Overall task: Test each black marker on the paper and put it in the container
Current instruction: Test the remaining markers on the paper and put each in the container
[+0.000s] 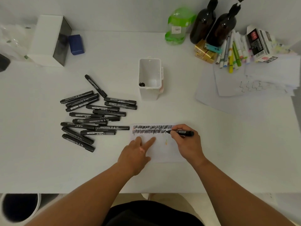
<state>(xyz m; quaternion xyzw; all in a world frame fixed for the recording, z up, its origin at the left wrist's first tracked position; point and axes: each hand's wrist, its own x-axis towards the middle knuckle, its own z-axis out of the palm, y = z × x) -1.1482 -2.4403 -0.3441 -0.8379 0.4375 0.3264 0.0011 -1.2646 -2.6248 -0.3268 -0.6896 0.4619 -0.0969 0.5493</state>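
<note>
The likeliest slip is ink on the white tabletop [228, 144]: the second zigzag row on the small white sheet of paper [162, 152] ends close to the sheet's right edge, and a stroke carried too far would run off it. The thin sheet could also skid under the tip if the pressure holding it eases. The right hand [187, 144] rests over the paper's upper right corner and pinches the uncapped black marker [182, 132], which lies nearly flat with its tip on the end of that row. The left hand [136, 152] lies relaxed on the paper's left half, two straight fingers [150, 141] pressing it down. The loose pile of capped black markers [96, 118] lies left of the paper, and the white plastic container [149, 93] stands beyond it, well apart.
</note>
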